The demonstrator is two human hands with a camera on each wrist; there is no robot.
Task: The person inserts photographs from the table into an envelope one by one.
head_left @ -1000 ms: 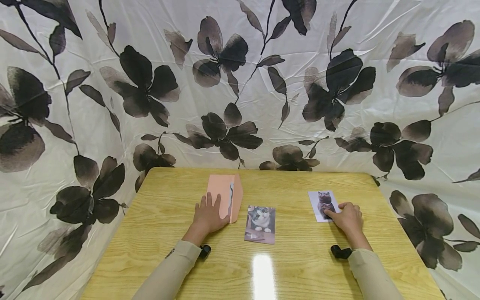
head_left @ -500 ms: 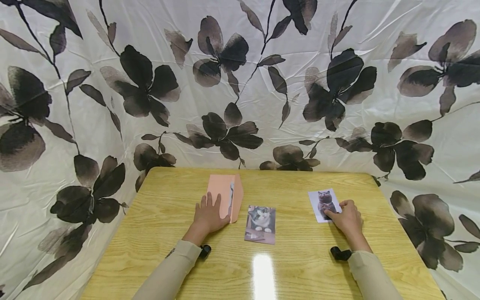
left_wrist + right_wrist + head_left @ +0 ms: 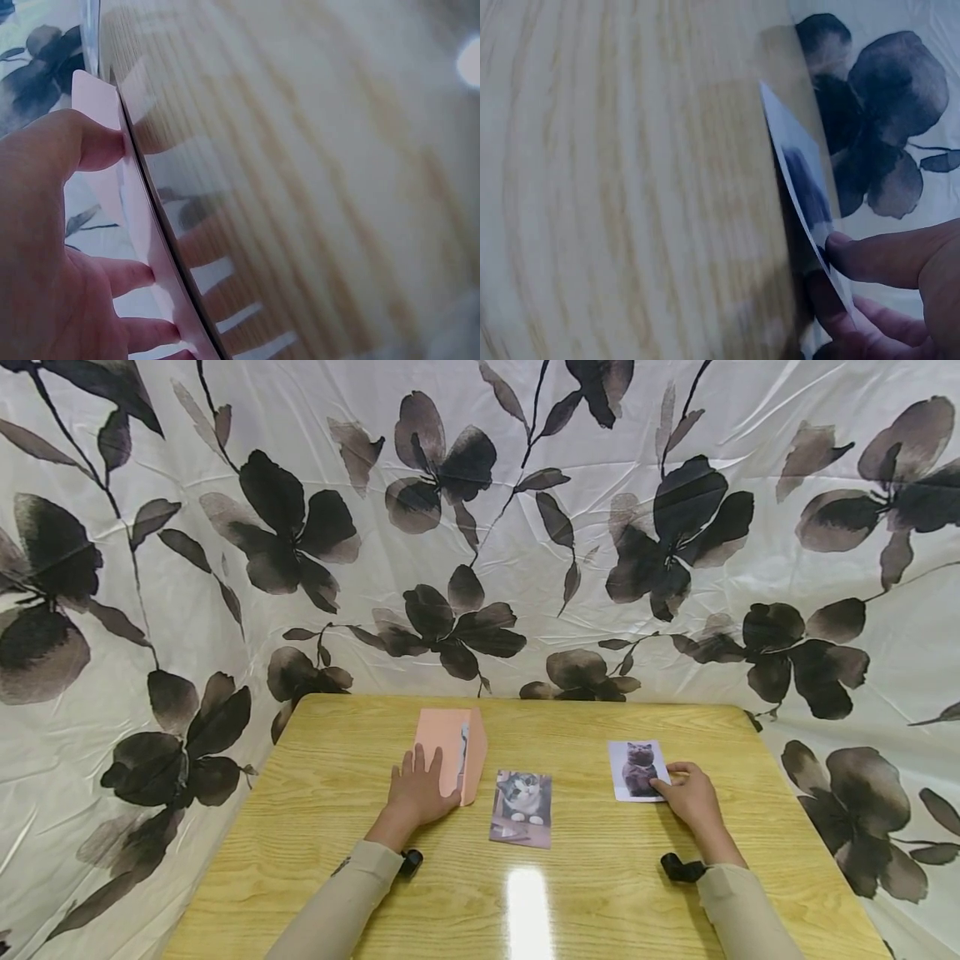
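With fingers spread, my left hand (image 3: 420,793) rests on a pink envelope (image 3: 438,727) at the table's left side. The envelope's flap points right, and something whitish-grey shows in its opening. At the right, my right hand (image 3: 692,793) pinches the lower right edge of a white photo card (image 3: 637,770) with a dark grey cat on it. In the right wrist view the thumb is on top of the card (image 3: 802,172) and fingers are beneath it, its edge tilted off the table. A second cat photo card (image 3: 521,810), grey and white, lies between the hands.
The wooden table (image 3: 585,885) has a bright light reflection near the front. A white cloth (image 3: 540,527) with dark flowers hangs behind and at both sides. Black wrist cameras stick out by each cuff.
The dark cat card has turned a little and shifted slightly left in my right hand, now looking raised at its edge. My left hand stays on the envelope.
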